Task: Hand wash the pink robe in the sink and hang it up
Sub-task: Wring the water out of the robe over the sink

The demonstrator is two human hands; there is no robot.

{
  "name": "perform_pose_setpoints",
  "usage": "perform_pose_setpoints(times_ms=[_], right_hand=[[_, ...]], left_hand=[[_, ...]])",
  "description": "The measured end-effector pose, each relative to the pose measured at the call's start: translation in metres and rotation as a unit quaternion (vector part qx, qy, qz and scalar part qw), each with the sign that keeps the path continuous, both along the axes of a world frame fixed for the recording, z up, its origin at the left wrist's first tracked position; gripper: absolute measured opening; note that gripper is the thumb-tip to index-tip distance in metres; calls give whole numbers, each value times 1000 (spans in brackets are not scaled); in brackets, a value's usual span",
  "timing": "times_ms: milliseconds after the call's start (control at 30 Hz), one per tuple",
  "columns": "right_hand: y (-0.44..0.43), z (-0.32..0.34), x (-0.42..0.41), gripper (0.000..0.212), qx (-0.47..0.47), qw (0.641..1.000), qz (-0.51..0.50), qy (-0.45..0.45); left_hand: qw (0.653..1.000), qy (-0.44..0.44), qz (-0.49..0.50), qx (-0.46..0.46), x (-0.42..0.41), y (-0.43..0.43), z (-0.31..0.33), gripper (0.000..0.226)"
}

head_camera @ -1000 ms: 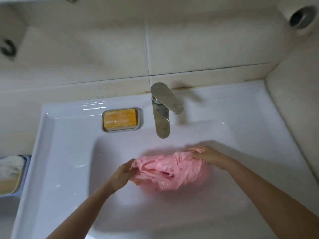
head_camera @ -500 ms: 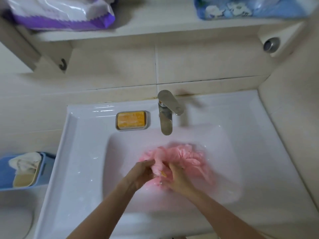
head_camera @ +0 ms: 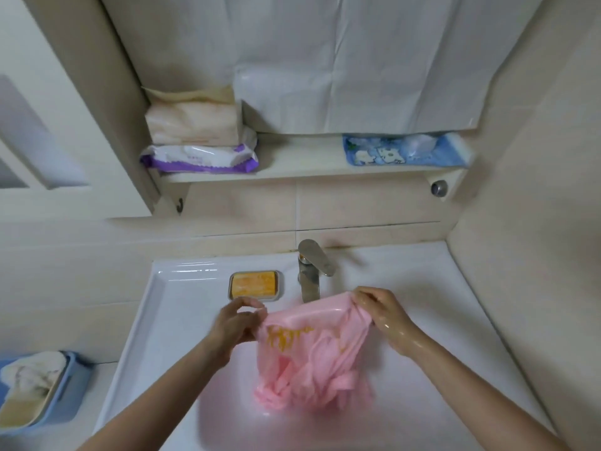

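The wet pink robe [head_camera: 312,362] hangs lifted above the basin of the white sink [head_camera: 156,307], stretched between my two hands. Yellow embroidery shows near its top edge. My left hand [head_camera: 235,323] pinches the robe's upper left edge. My right hand [head_camera: 379,307] grips the upper right edge, just right of the tap. The robe's lower folds dangle down into the basin, bunched and blurred.
A steel tap [head_camera: 310,271] stands behind the robe. An orange soap bar in a dish [head_camera: 255,284] sits left of it. Tissue and wipe packs [head_camera: 198,157] and a blue pack [head_camera: 406,153] lie on the shelf above. A blue basket [head_camera: 39,388] stands at left.
Both hands were kneading the bunched robe low in the basin. They have moved apart and upward, lifting and spreading the robe's top edge. The camera has tilted up.
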State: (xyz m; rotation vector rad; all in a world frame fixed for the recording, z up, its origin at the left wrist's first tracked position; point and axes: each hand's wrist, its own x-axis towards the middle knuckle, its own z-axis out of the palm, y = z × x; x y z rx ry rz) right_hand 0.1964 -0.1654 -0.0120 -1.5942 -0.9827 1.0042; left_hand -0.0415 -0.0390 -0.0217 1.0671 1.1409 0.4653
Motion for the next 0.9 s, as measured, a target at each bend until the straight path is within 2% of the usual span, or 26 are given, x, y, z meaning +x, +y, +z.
perform_pose_setpoints(times_ms=[100,267,400,467,533,567,600,633,667,700,733,767,833,900], right_hand=[[4,38,7,39,26,1000,-2,-15],[8,89,13,25,110,994,-14,14],[11,113,18,30,117,993,0,12],[9,122,20,33,111,993,15,42],[8,128,23,27,107,988,36,101],[8,128,24,20,98,985,51,129],[10,126,24,14,81,983,70,146],[11,123,22,8,59,982,91,152],[14,119,18,5,36,983,113,143],[16,114,13,2,19,983,134,127],[19,112,7,4,11,982,151,116],[22,112,2,11,8,981,161,111],[28,117,-3,22,13,980,164,111],[29,125,5,26,28,983,159,86]], left_hand=[[996,-2,-71,55,1,2,27,5],[989,-19,-92,118,6,10,62,21],[983,-10,-98,154,4,18,74,23],[983,-24,-96,156,0,16,81,9],[977,-1,-151,153,-4,12,79,24],[963,60,-221,146,-4,8,76,34],[929,154,-309,135,-1,1,71,43],[873,261,-390,136,3,-5,66,56],[806,350,-437,193,8,-5,58,69],[761,375,-446,286,14,-4,54,80],[755,323,-444,357,23,-8,59,87],[767,244,-446,391,34,-8,64,85],[832,106,-440,321,55,-15,80,61],[856,82,-410,304,66,-17,86,20]])
